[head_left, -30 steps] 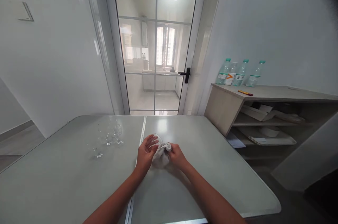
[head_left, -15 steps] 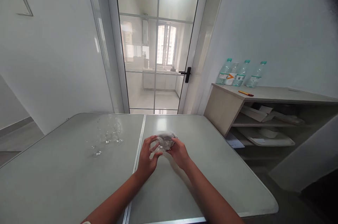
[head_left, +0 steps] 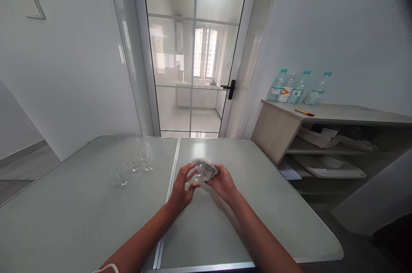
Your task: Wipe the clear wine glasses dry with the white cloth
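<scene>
We see the clear glass [head_left: 195,175] tilted between the two hands, in front of us over the bench [head_left: 270,213]; we cannot tell which end faces us. Our left hand [head_left: 184,185] curls round it, thumb and fingers at its round edge. Our right hand [head_left: 222,182] is closed round a bunched grey cloth [head_left: 208,170], which lies against the glass's far side. The likeliest mishap, we judge, is a slip: the left grip is only on the smooth edge, so a hard push or twist through the cloth could turn the glass out of it — or crack it, if the wall is thin. A dropped glass would meet the hard-looking bench top. To our left stand more clear glasses [head_left: 135,165], close together; a careless sweep of the left forearm could topple one — they are hard to see.
</scene>
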Demonstrator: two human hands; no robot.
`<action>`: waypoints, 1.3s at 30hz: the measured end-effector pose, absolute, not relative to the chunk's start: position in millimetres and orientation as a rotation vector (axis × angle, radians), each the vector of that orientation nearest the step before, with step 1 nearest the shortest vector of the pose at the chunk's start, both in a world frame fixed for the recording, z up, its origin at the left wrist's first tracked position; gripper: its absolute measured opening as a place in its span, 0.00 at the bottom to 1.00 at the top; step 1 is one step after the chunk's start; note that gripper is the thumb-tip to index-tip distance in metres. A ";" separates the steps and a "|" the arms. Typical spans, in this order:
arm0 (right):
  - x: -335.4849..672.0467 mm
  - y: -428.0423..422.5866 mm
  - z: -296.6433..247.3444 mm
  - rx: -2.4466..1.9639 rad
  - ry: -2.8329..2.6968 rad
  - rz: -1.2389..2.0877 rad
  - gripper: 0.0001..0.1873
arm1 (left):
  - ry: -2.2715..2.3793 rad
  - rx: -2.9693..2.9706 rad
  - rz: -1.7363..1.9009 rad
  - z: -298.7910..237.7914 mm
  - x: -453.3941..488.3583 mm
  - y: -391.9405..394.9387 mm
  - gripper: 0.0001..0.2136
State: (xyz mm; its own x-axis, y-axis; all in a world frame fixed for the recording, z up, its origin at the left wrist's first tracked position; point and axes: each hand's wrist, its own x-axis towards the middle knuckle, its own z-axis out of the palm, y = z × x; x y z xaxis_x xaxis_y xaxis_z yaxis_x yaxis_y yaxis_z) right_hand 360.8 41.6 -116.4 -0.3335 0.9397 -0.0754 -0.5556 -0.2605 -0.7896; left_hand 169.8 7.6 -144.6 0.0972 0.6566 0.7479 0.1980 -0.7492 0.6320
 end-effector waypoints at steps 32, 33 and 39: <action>353.2 44.7 -137.1 -1.102 -1.226 1.044 0.09 | 0.697 2.516 1.472 -142.2 172.2 3.1 0.27; 353.3 41.5 -134.5 -1.137 -1.248 0.927 0.08 | 0.743 2.467 1.518 -141.8 173.2 3.6 0.27; 351.6 25.2 -119.6 -0.923 -1.483 0.734 0.15 | 1.065 2.139 1.646 -131.8 170.9 6.8 0.25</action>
